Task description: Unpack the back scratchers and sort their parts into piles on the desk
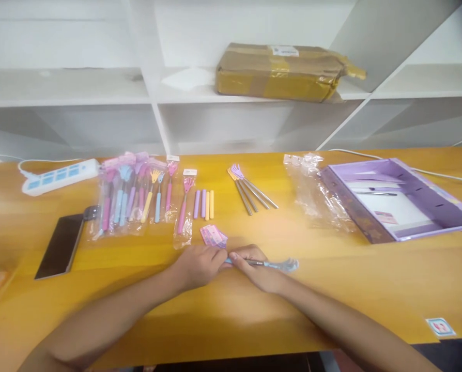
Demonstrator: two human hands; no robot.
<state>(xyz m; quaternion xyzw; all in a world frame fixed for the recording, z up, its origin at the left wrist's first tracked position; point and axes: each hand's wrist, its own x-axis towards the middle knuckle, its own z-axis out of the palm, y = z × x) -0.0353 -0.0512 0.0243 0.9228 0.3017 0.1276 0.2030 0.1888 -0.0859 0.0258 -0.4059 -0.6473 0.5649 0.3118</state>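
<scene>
Both of my hands are closed on one blue back scratcher (289, 265) with a metal rod, held level just above the table. Its hand-shaped head points to the right. My left hand (200, 264) is wrapped round the handle end, which is mostly hidden in the fist. My right hand (257, 267) grips the rod beside it, thumb on top. Small pink printed cards (214, 236) lie just beyond my left hand. Purple and yellow handle tubes (203, 203) lie in a row farther back. Several back scratchers without coloured grips (250, 188) rest to their right.
Bagged back scratchers (132, 194) lie at the left, near a power strip (62, 176) and a phone (59, 245). Clear plastic bags (318, 191) lie beside a purple box (365, 227) at the right. A taped carton (279, 72) sits on the shelf behind.
</scene>
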